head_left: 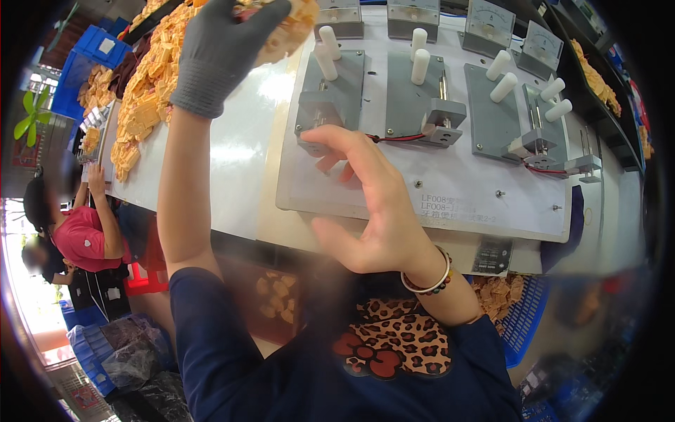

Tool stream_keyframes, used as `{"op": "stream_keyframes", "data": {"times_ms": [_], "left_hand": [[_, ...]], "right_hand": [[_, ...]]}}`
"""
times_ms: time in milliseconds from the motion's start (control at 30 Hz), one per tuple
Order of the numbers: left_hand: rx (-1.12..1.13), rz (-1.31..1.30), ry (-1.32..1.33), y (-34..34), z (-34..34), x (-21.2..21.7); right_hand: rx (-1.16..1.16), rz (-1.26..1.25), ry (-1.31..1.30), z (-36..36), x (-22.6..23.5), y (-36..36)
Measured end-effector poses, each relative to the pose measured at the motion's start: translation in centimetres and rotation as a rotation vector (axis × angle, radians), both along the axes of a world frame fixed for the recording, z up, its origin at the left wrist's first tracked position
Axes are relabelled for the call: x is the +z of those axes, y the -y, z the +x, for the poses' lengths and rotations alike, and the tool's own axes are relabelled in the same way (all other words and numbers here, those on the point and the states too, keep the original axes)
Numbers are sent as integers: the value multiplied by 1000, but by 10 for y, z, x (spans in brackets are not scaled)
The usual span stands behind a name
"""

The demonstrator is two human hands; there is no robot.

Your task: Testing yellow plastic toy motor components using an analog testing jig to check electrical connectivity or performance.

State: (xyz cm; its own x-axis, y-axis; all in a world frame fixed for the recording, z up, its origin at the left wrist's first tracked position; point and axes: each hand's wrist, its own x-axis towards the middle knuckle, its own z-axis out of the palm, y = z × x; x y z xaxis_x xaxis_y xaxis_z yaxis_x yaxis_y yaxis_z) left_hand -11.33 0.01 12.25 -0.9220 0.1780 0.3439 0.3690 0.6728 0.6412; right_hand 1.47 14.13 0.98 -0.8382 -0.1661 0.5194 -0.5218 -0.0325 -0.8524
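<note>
My left hand, in a grey knit glove, is raised at the top of the view. Its thumb and fingers close round a pale orange plastic piece, blurred and partly cut off by the frame's edge. My bare right hand, a bracelet on its wrist, hovers before the leftmost grey test fixture. Its thumb and fingers are spread apart, with nothing visible between them. White upright pegs stand on that fixture. A similar fixture with a metal clamp block and red-black wires stands to its right.
Several analog meters line the back of the white board. A large heap of orange pieces covers the table's far left. Below the table's right part is a blue basket of similar pieces. A person in a red shirt works at left.
</note>
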Motion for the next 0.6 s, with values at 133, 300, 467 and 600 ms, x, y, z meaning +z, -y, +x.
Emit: {"op": "stream_keyframes", "data": {"times_ms": [133,300,467,600], "left_hand": [[134,-423,69,-35,11,17],[-273,-661,80,-11,2,-11],[-487,-252,129,19,-14,-35],[3,-77,4,83,-29,-64]], "right_hand": [[-1,25,-19,-2,-1,-2],[20,21,-39,0,-1,0],[-45,25,1,4,6,-1],[-41,41,76,25,3,-16]]}}
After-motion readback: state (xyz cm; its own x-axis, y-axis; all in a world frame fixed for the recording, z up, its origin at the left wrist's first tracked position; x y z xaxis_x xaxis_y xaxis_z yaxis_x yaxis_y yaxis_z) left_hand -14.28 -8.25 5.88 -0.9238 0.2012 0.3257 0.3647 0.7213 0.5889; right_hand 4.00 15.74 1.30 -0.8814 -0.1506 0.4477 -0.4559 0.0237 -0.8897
